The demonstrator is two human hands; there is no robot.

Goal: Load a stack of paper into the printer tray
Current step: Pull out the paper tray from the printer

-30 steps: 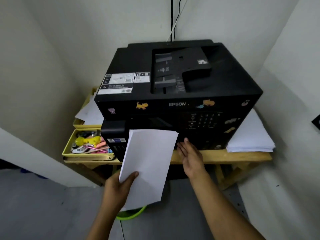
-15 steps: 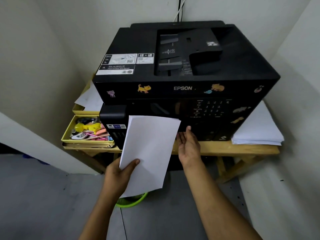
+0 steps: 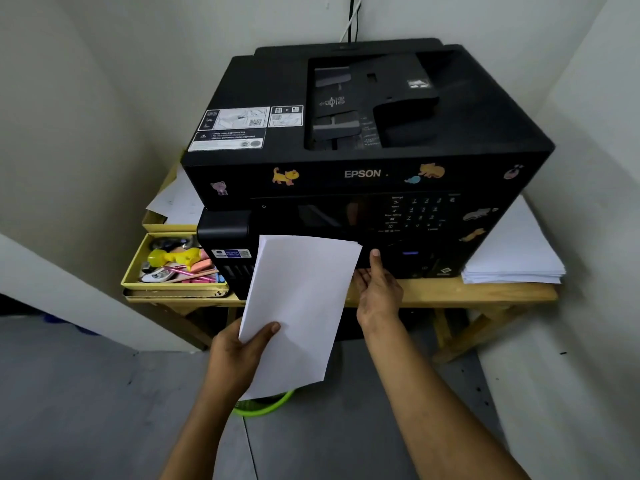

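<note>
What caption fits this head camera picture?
Left hand holds paper while right hand reaches the black printer.

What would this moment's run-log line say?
left hand: holds paper stack | right hand: at printer front, low | tray: not seen open | paper: not loaded

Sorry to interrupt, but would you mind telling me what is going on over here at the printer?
A person stands at a black Epson printer on a wooden table. The left hand holds a thin stack of white paper, thumb on top, in front of the printer. The right hand reaches to the printer's lower front, fingers at its bottom edge and thumb raised. The paper is not yet loaded. Another paper pile lies to the printer's right.
</note>
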